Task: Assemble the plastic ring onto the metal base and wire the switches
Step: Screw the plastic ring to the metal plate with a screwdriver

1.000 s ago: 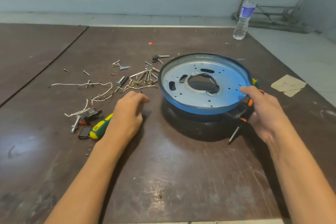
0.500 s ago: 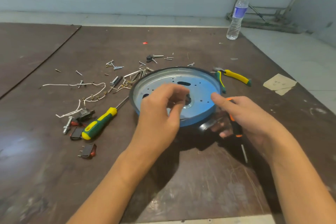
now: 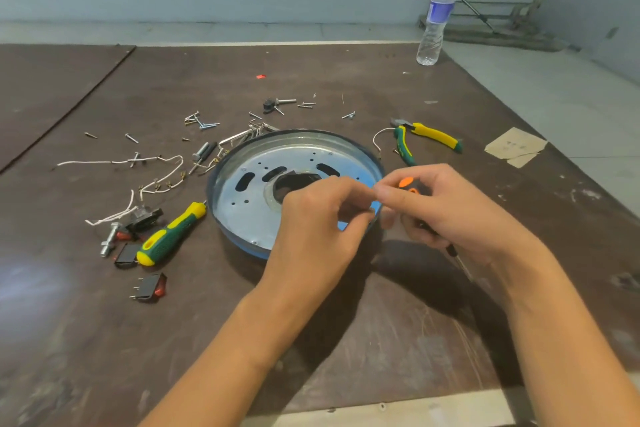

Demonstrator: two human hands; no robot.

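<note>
**Query:** Where is the round metal base with a blue rim (image 3: 256, 191) located?

**Reply:** It is set mid-way across the dark brown wooden table (image 3: 86, 340).

**Query:** What is laid around it?

**Reply:** To its left, the green-and-yellow screwdriver (image 3: 169, 232), white wires (image 3: 121, 161) and black rocker switches (image 3: 150, 286) are laid. Loose steel screws (image 3: 204, 123) are scattered behind-left. The yellow-and-green pliers (image 3: 433, 139) are placed behind-right. The clear plastic bottle (image 3: 434, 21) is stood at the far right edge.

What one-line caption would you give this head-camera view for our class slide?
At the rim of the metal base, the left hand meets the right hand, which grips an orange screwdriver.
</note>
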